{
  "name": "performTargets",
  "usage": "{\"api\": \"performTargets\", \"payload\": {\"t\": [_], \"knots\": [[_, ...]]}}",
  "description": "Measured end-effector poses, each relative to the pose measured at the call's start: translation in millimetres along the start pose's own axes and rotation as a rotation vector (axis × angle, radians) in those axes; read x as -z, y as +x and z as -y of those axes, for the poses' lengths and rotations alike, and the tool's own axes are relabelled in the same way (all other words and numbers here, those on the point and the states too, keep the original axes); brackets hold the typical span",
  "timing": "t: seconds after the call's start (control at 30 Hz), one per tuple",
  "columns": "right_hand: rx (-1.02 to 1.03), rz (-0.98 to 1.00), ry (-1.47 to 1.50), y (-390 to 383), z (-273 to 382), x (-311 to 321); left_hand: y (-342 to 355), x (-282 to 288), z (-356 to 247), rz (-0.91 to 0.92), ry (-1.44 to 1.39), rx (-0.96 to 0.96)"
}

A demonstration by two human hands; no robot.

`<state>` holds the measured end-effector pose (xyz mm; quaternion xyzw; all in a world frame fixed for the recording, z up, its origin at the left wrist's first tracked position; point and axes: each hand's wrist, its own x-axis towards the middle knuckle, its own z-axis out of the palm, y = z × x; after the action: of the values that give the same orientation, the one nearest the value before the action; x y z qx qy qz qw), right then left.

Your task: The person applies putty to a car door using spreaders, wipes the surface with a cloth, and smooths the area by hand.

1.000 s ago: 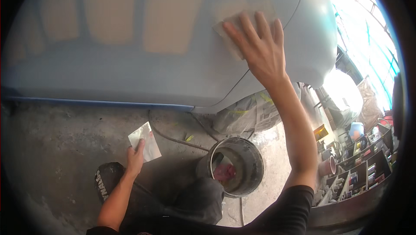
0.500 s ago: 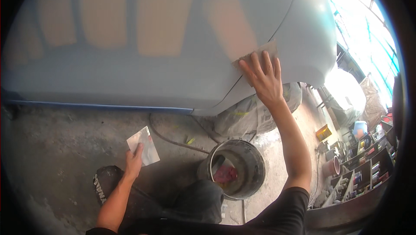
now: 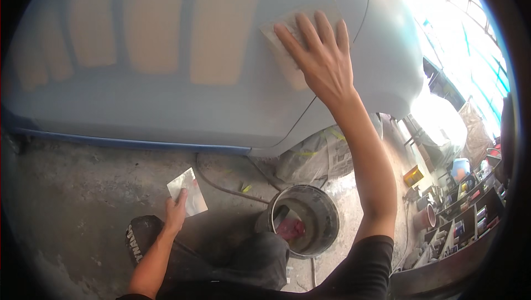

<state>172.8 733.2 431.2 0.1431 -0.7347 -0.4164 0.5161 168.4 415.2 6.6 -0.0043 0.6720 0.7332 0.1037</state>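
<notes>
My right hand (image 3: 326, 59) lies flat against the car's grey body panel (image 3: 149, 101), fingers spread. Under its palm and fingers is a thin, pale sheet of sandpaper (image 3: 272, 33), pressed on the panel over a tan filler patch; the thumb's grip on it is hidden. Several more tan filler patches (image 3: 153, 23) run across the panel to the left. Lower left, away from the car, my left hand (image 3: 176, 211) pinches a thin, shiny, pale rectangular plate (image 3: 194, 194) between thumb and fingers.
A dark bucket (image 3: 332, 220) stands by my knee with a pink cloth (image 3: 290, 228) inside. Plastic sheeting (image 3: 315, 159) covers the wheel. A hose (image 3: 213, 183) crosses the concrete floor. At right are a yellow tin (image 3: 412, 176) and a rack (image 3: 459, 231) of cans and tools.
My right hand has slid up and left across the panel, carrying the sheet from the panel seam onto the filler patch. My left hand still grips its plate. The whole view has shifted slightly.
</notes>
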Motion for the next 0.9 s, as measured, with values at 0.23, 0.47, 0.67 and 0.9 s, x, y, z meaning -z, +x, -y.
{"api": "performTargets", "payload": {"t": [0.23,0.47,0.67,0.9], "knots": [[0.083,0.125,-0.031,-3,3,7,1,0,3,0.020,0.015,0.030],[0.129,0.226,0.021,-78,9,-1,-3,-6,3,0.055,0.026,0.047],[0.125,0.257,0.025,-127,8,-10,-2,-2,5,0.065,0.005,0.071],[0.069,0.403,0.020,-143,12,9,-4,-15,-5,0.058,-0.304,0.105]]}}
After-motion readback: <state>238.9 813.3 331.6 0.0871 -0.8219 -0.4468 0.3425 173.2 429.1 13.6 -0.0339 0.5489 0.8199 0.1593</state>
